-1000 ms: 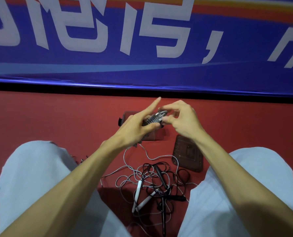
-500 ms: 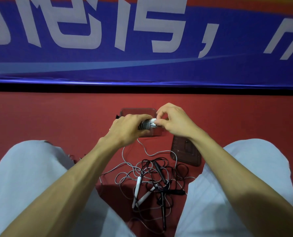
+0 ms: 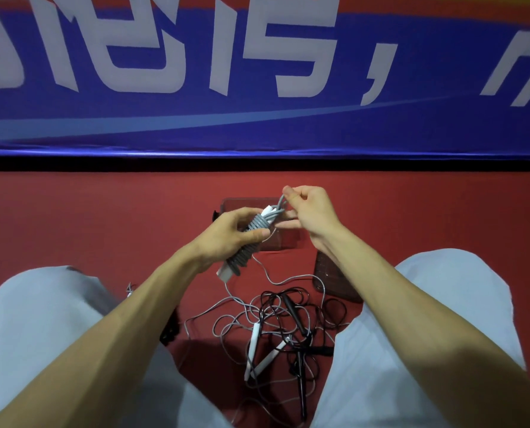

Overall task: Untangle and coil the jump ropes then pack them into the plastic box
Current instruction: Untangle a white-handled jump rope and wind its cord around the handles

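Left hand point(image 3: 226, 234) grips the grey coil point(image 3: 242, 260), axis running seven to one o'clock; right hand point(image 3: 312, 216) pinches its loose end at one. Box point(image 3: 246, 202) lies just beyond, tangle point(image 3: 288, 330) at six.

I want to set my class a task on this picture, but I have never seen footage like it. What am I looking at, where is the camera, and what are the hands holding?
No machine here: these are a person's bare hands above a red floor. The one camera, worn on the head, looks down past the knees. The left hand grips a grey rope wound round white handles. The right hand pinches a strand of it at the top end. Behind the hands stands a clear box, with what looks like its lid to the right. Between the knees lies a tangle of grey and black ropes. A blue banner hangs behind.
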The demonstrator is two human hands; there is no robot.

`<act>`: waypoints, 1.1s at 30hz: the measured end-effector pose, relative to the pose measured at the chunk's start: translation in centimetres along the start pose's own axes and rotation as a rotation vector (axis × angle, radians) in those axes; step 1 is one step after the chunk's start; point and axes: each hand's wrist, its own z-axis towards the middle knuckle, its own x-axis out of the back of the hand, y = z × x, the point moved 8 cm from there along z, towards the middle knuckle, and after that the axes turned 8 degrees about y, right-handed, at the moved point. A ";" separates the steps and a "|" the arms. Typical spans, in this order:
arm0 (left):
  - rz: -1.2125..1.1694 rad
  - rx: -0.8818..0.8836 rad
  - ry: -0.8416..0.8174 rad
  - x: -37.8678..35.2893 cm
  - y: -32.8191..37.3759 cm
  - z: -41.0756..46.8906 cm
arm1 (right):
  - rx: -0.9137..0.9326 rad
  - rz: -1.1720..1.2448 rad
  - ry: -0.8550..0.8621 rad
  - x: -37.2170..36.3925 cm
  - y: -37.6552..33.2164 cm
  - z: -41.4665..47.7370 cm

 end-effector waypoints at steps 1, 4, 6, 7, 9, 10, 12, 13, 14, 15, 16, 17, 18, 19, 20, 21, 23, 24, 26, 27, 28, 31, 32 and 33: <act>-0.004 0.034 -0.012 0.1 -0.6 -0.2 | 0.002 -0.034 0.005 -0.6 0.5 0.3; -0.004 0.142 -0.063 0.8 -2.6 -0.4 | -0.023 -0.072 0.027 -2.4 1.9 1.4; 0.012 0.198 -0.079 1.7 -3.9 -0.2 | -0.072 -0.049 0.035 -4.0 3.3 2.4; 0.055 0.202 -0.069 2.3 -4.6 0.0 | -0.100 -0.043 0.031 -4.9 4.2 2.9; 0.143 0.207 -0.035 3.7 -6.2 0.5 | -0.155 -0.036 0.009 -6.8 6.0 3.7; 0.166 0.231 -0.012 4.3 -7.4 0.7 | -0.175 -0.033 -0.004 -7.8 6.8 3.9; 0.182 0.314 0.051 5.9 -10.3 1.0 | -0.204 -0.036 -0.028 -9.7 8.4 4.6; 0.187 0.350 0.078 6.6 -11.7 1.0 | -0.218 -0.040 -0.038 -10.6 9.3 4.9; 0.191 0.380 0.095 7.2 -13.2 1.1 | -0.229 -0.052 -0.050 -11.5 10.2 5.3; 0.192 0.406 0.104 7.6 -14.7 1.2 | -0.236 -0.069 -0.065 -12.5 11.2 5.7; 0.193 0.424 0.111 7.9 -16.1 1.3 | -0.238 -0.095 -0.087 -13.4 12.2 6.0; 0.200 0.442 0.124 8.3 -17.5 1.3 | -0.237 -0.123 -0.110 -14.2 13.3 6.3; 0.207 0.456 0.142 8.7 -18.8 1.5 | -0.237 -0.150 -0.130 -15.0 14.4 6.6; 0.211 0.472 0.165 9.1 -20.2 1.5 | -0.238 -0.171 -0.147 -15.7 15.7 7.0; 0.215 0.491 0.189 9.5 -21.5 1.5 | -0.247 -0.186 -0.163 -16.2 17.0 7.3; 0.214 0.508 0.220 9.9 -22.9 1.4 | -0.264 -0.198 -0.179 -16.7 18.4 7.6; 0.209 0.553 0.276 10.8 -25.8 1.0 | -0.305 -0.232 -0.202 -17.4 21.3 8.1; 0.210 0.575 0.299 11.4 -27.4 0.7 | -0.324 -0.251 -0.215 -17.8 22.7 8.3; 0.220 0.610 0.328 12.4 -30.3 -0.1 | -0.357 -0.279 -0.242 -18.6 25.4 8.7; 0.233 0.631 0.346 13.0 -31.8 -0.5 | -0.373 -0.293 -0.254 -19.1 26.6 8.8; 0.246 0.659 0.373 13.7 -33.2 -1.0 | -0.390 -0.308 -0.267 -19.6 27.9 8.8; 0.257 0.735 0.412 15.1 -36.6 -1.9 | -0.430 -0.346 -0.306 -21.3 31.3 8.8; 0.253 0.754 0.421 15.3 -37.5 -2.0 | -0.434 -0.359 -0.315 -21.8 32.2 8.9; 0.260 0.762 0.423 15.3 -38.5 -1.9 | -0.437 -0.372 -0.324 -22.2 33.1 8.9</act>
